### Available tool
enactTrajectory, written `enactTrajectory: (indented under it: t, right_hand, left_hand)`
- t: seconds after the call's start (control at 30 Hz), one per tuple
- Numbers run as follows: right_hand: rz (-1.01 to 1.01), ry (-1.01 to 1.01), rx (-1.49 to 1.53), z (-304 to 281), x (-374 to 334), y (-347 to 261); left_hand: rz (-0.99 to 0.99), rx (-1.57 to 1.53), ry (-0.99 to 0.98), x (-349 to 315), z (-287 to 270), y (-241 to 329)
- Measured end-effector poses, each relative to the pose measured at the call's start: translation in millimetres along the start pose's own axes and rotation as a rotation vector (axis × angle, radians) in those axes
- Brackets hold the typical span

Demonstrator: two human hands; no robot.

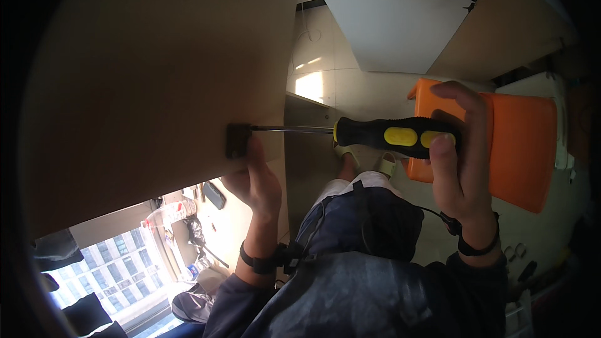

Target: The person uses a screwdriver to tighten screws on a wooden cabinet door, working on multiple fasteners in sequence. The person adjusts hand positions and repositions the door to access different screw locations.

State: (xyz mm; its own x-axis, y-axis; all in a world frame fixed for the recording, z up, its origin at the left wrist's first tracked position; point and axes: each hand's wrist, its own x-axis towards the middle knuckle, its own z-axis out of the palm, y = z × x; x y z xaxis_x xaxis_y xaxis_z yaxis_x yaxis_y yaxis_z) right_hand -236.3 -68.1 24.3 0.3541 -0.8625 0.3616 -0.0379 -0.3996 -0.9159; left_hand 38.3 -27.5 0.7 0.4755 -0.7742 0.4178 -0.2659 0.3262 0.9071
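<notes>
My right hand (pixel 460 163) holds a screwdriver (pixel 369 134) by its black and yellow handle, the thumb on a yellow patch and the butt against the palm. Its metal shaft lies level and runs left to a small black block (pixel 236 140) on the face of a wooden panel (pixel 156 75). Beside the shaft's tip, my left hand (pixel 260 184) is closed at the block, one digit pressed to its edge. Whether a screw sits under the tip is hidden. The other fingers of that hand show only in part.
An orange chair (pixel 523 144) stands at the right. Farther off is a white cabinet panel (pixel 400 12) with a key in its lock. Lower left, a plastic bottle (pixel 170 213) and a dark phone-like object (pixel 214 194) lie near a bright window (pixel 119 263).
</notes>
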Motion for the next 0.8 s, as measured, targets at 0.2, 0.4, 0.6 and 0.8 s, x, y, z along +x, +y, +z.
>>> enactTrajectory:
  t: [0.2,0.4,0.6,0.8]
  right_hand:
    - [-0.072,-0.011,0.031,3.9,1.6,-5.5]
    - [-0.184,0.056,-0.011,8.0,6.9,-7.5]
    - [0.1,0.045,0.012,8.7,-0.1,-15.0]
    - [0.129,0.069,-0.108,7.5,2.3,-17.1]
  left_hand:
    - [0.038,0.019,0.028,-1.0,1.8,0.7]
    - [0.019,-0.058,-0.002,0.4,0.4,-1.9]
    - [0.014,-0.068,0.015,-0.9,1.4,-0.8]
    - [0.021,-0.062,0.012,-0.9,2.4,0.4]
